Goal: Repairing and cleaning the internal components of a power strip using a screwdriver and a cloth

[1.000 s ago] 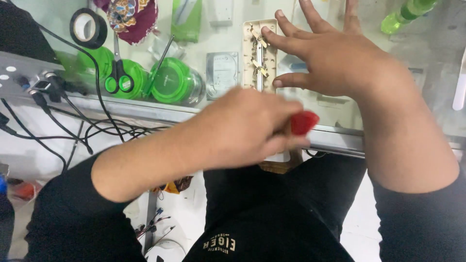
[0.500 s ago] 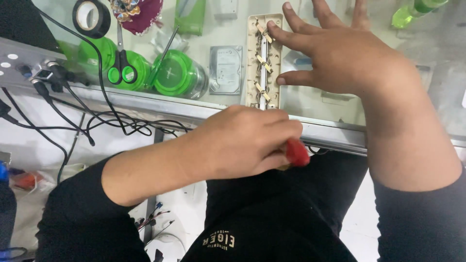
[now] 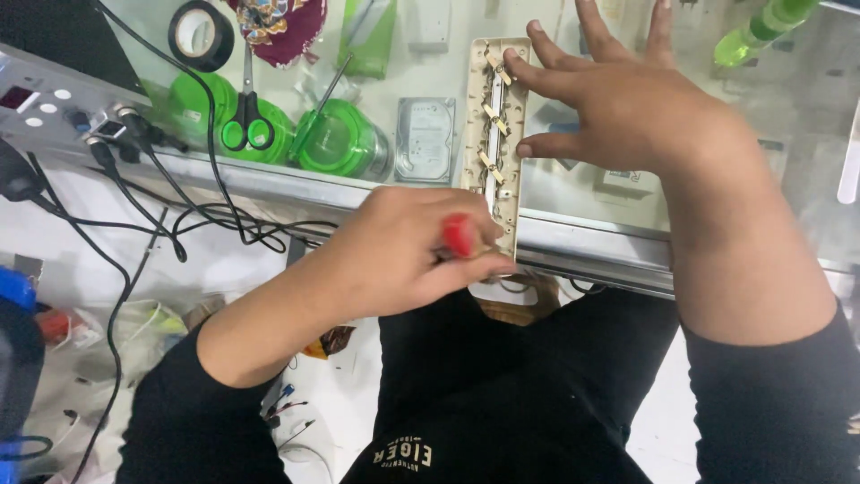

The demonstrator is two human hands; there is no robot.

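Observation:
A long beige power-strip housing (image 3: 494,134) lies open on the glass table (image 3: 591,229), showing metal contact strips inside. My right hand (image 3: 627,112) rests flat on the glass, with its fingertips pressing the housing's right side. My left hand (image 3: 403,255) is closed around a red-handled tool (image 3: 459,235), probably a screwdriver, at the housing's near end by the table edge. The tool's tip is hidden behind my fingers.
A grey hard drive (image 3: 425,139) lies left of the housing. Further left are green round containers (image 3: 336,139), green-handled scissors (image 3: 248,116), a black tape roll (image 3: 200,34) and black cables (image 3: 179,215). A green bottle (image 3: 761,31) lies at the back right.
My left hand has moved left and up with the red tool, from beside my lap to the near end of the housing. My right hand keeps holding the housing.

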